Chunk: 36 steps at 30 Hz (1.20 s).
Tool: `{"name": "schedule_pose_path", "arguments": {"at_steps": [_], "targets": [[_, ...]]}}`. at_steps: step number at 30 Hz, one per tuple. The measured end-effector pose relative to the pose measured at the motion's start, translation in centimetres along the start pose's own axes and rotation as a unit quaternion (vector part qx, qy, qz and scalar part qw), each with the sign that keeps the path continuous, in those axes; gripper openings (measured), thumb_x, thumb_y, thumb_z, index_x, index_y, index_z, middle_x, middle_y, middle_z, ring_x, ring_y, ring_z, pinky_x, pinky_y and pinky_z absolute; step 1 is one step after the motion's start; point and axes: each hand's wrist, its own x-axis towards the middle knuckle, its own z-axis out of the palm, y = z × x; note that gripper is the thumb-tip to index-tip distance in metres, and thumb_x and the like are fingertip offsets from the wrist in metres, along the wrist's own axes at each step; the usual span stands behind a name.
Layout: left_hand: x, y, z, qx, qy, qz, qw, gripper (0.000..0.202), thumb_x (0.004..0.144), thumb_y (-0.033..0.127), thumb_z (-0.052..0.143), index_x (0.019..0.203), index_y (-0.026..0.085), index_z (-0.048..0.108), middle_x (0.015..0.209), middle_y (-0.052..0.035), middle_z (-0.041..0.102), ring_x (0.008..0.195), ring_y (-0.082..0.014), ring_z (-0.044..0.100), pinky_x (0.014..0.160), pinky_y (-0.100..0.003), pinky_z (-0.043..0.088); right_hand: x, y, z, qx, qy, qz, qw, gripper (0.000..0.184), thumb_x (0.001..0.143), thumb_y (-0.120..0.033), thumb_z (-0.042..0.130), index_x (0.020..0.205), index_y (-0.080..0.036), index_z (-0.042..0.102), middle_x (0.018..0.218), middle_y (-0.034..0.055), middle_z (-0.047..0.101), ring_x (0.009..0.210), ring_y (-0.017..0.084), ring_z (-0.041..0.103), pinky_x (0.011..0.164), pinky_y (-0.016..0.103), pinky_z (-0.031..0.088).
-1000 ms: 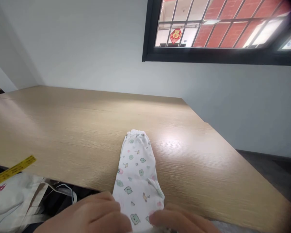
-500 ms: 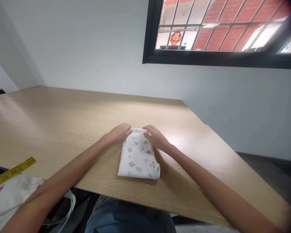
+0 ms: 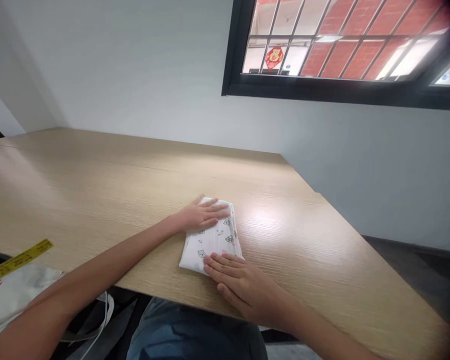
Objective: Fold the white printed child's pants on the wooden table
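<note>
A folded white cloth item (image 3: 213, 240) printed with small animal faces lies flat on the wooden table (image 3: 135, 170) in front of me. What kind of garment or cloth it is I cannot tell. Across its far part rests my left hand (image 3: 204, 215), fingers stretched out and slightly smeared by motion. My right hand (image 3: 243, 285) lies flat over the near right corner, with its fingers extended and covering that corner. Neither hand grips the cloth.
A yellow strip with dark markings (image 3: 18, 261) juts over the table's left front edge. Below it is a white fabric bag (image 3: 26, 287) with a strap (image 3: 108, 310). A wall and a barred window (image 3: 341, 45) stand behind the table.
My left hand has moved from the cloth's far left corner onto its top and flattened. My right hand has left the far right corner and come down onto the near right corner.
</note>
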Motion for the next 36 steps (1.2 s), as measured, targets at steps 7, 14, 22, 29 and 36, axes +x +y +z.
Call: {"name": "schedule_pose_path", "arguments": {"at_steps": [7,14,22,29,36], "targets": [[-0.2,-0.9,-0.6,0.051,0.087,-0.098,0.99,0.047,0.095,0.035,0.022,0.14,0.022,0.02,0.147,-0.0062,0.019,0.136,-0.0235,0.011,0.107,-0.051,0.0,-0.7,-0.2,-1.5,0.015,0.035,0.022,0.999,0.044,0.096,-0.027,0.023,0.134,-0.012,0.036,0.136,0.0049,0.04,0.128,0.015,0.03,0.112,0.036,0.013],[-6.2,1.6,-0.9,0.021,0.012,-0.069,0.997,0.047,0.092,0.048,0.021,0.136,0.032,0.028,0.145,0.0034,0.025,0.134,-0.0194,0.019,0.108,-0.04,0.018,1.6,5.7,-2.6,0.048,0.032,0.102,0.993,0.042,0.094,-0.028,0.026,0.131,-0.016,0.042,0.136,0.0045,0.041,0.127,0.017,0.033,0.108,0.038,0.026],[-11.5,6.1,0.0,-0.103,-0.061,-0.049,0.992,0.115,0.053,0.07,0.062,0.142,0.025,0.004,0.149,-0.0073,0.005,0.135,-0.0357,-0.001,0.106,-0.056,0.004,-2.5,2.2,-0.6,0.092,-0.013,0.038,0.995,0.101,0.06,-0.053,0.071,0.14,-0.014,0.023,0.144,0.011,0.022,0.132,0.03,0.018,0.108,0.045,0.02],[-13.5,9.3,1.3,-0.139,-0.004,-0.082,0.987,0.045,0.084,0.03,0.049,0.127,0.043,0.041,0.145,0.0039,0.024,0.133,-0.0299,0.018,0.104,-0.054,0.015,-4.2,0.1,0.9,0.187,0.076,0.078,0.976,0.051,0.075,-0.016,0.056,0.125,-0.021,0.049,0.129,0.0069,0.049,0.121,0.022,0.042,0.101,0.037,0.034],[-9.4,9.8,1.8,-0.289,0.205,-0.349,0.868,0.053,0.088,0.052,0.027,0.075,0.015,0.064,0.075,-0.0068,0.063,0.071,-0.0205,0.056,0.066,-0.03,0.041,-0.5,-0.1,1.3,0.364,0.28,0.351,0.816,0.042,0.085,-0.053,0.04,0.086,-0.016,0.06,0.081,0.0059,0.064,0.077,0.023,0.059,0.062,0.03,0.046]]}}
